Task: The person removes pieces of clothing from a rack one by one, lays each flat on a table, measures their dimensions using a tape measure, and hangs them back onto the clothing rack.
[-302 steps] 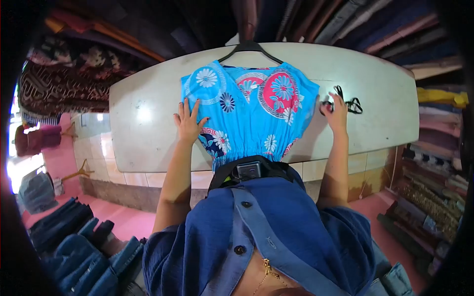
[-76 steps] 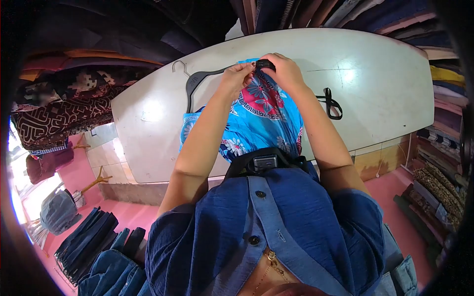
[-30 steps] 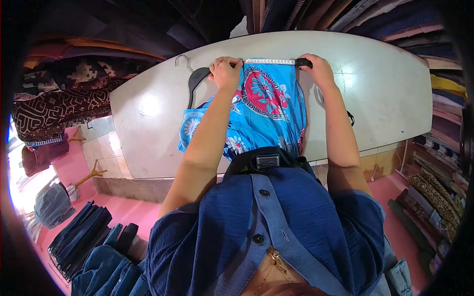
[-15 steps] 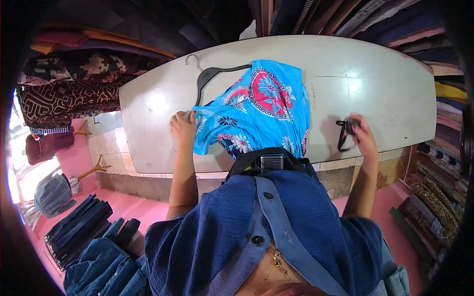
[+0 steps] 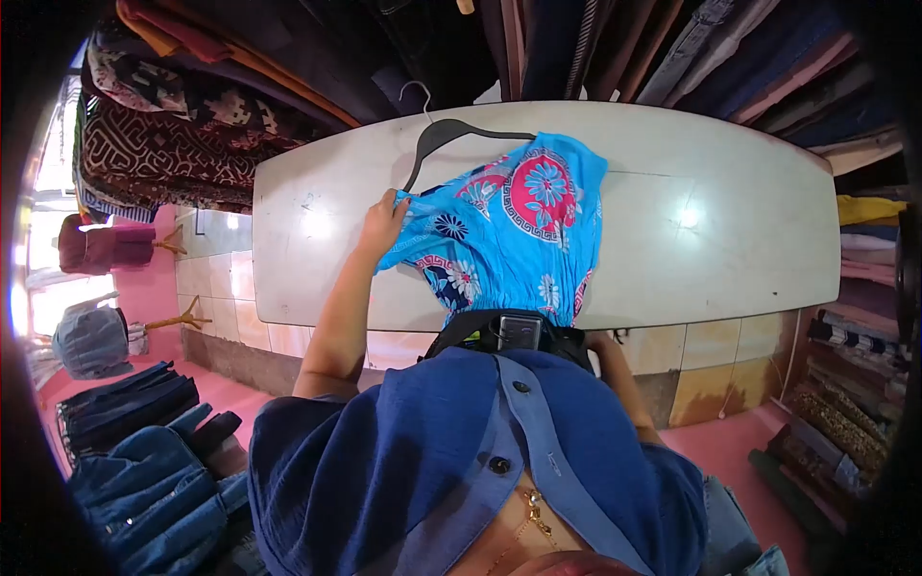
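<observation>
A bright blue floral dress (image 5: 567, 226) with pink and white motifs lies across the table, its lower part reaching toward my waist. One shoulder sits on a black hanger (image 5: 451, 130); the other side of the hanger is bare. My left hand (image 5: 386, 223) is closed on the dress's left edge, just below the bare hanger arm. By the table's front edge, close against my body, is my right hand (image 5: 603, 342), partly hidden by the black waist bag (image 5: 499, 331). A bit of black strap (image 5: 620, 335) shows at this hand; the rest of that object is hidden.
The pale table (image 5: 711, 240) has rounded ends. Dark hanging clothes (image 5: 336, 58) crowd its far side, and patterned garments (image 5: 163, 154) hang at the left. Folded clothes (image 5: 869, 235) are stacked at the right. Jeans (image 5: 154, 490) hang at the lower left.
My right hand has moved left and back to my waist from the table's right side, taking the black strapped object along. The dress and hanger have shifted slightly; my left hand still holds the edge.
</observation>
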The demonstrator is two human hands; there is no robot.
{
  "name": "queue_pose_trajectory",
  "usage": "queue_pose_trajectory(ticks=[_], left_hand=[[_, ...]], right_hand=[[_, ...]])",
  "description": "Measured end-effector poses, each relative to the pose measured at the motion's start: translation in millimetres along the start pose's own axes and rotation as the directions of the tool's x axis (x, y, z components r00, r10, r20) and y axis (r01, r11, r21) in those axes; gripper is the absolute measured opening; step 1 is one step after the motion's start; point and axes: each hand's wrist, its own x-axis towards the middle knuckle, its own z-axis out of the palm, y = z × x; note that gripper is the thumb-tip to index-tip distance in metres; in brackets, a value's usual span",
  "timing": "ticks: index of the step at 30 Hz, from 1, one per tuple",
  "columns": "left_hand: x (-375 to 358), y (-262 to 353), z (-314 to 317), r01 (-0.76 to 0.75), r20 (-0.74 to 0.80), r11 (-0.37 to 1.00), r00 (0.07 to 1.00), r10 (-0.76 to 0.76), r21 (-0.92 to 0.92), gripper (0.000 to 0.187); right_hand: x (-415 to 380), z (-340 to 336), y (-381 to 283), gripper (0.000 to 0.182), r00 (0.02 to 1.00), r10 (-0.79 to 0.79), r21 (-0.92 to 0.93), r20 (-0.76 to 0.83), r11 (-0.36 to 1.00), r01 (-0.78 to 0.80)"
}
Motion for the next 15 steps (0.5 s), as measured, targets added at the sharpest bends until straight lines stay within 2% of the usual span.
queue_pose_trajectory(ticks=[4, 6, 7, 8, 9, 10, 11, 12, 13, 14, 15], left_hand=[[-14.7, 60.2, -46.7, -0.054, 0.021, 0.997, 0.998, 0.056, -0.056, 0.021], [-19.1, 92.3, -66.6, -0.075, -0.062, 0.995, 0.996, 0.07, -0.072, 0.019], [-20.5, 100.6, -70.8, -0.14, -0.116, 0.984, 0.985, 0.128, -0.109, 0.019], [-24.5, 110.6, -75.8, -0.138, -0.125, 0.985, 0.984, 0.125, -0.103, 0.019], [-29.6, 121.8, -79.1, -0.135, -0.13, 0.987, 0.984, 0.122, -0.092, 0.019], [-33.5, 129.2, -78.8, -0.134, -0.139, 0.987, 0.983, 0.121, -0.086, 0.019], [-36.2, 130.4, -77.3, -0.119, -0.121, 0.983, 0.987, 0.102, -0.138, 0.019], [-39.4, 130.9, -74.4, -0.123, -0.137, 0.981, 0.985, 0.102, -0.15, 0.019], [-42.7, 129.4, -70.6, -0.144, -0.151, 0.964, 0.982, 0.112, -0.224, 0.019], [-45.8, 126.7, -68.1, -0.169, -0.166, 0.94, 0.978, 0.124, -0.296, 0.019], [-48.8, 124.3, -65.4, -0.18, -0.182, 0.935, 0.975, 0.128, -0.307, 0.019]], right_hand=[[56.6, 53.8, -104.1, 0.027, 0.975, -0.003, -0.083, 0.222, 0.996, 0.022], [46.3, 32.3, -95.7, 0.026, 0.944, 0.002, -0.121, 0.33, 0.992, 0.04], [20.0, 14.3, -60.1, 0.026, 0.924, 0.005, -0.138, 0.382, 0.989, 0.051], [17.3, 18.9, -68.1, 0.026, 0.902, 0.014, -0.157, 0.432, 0.986, 0.06], [-1.3, -1.8, -72.5, 0.023, 0.904, 0.089, 0.032, 0.418, 0.993, -0.113], [-29.0, -33.6, -81.7, 0.02, 0.895, 0.166, 0.218, 0.414, 0.936, -0.275], [-51.2, -51.0, -82.2, 0.018, 0.943, 0.213, 0.383, 0.256, 0.873, -0.302], [-76.8, -77.1, -85.9, 0.018, 0.964, 0.243, 0.401, 0.11, 0.876, -0.266], [-95.3, -113.5, -73.6, 0.02, 0.962, 0.272, 0.365, -0.008, 0.897, -0.25], [-129.7, -139.7, -95.0, 0.022, 0.946, 0.278, 0.316, -0.166, 0.924, -0.216], [-154.3, -166.1, -102.0, 0.025, 0.911, 0.199, 0.29, -0.361, 0.953, -0.093]])
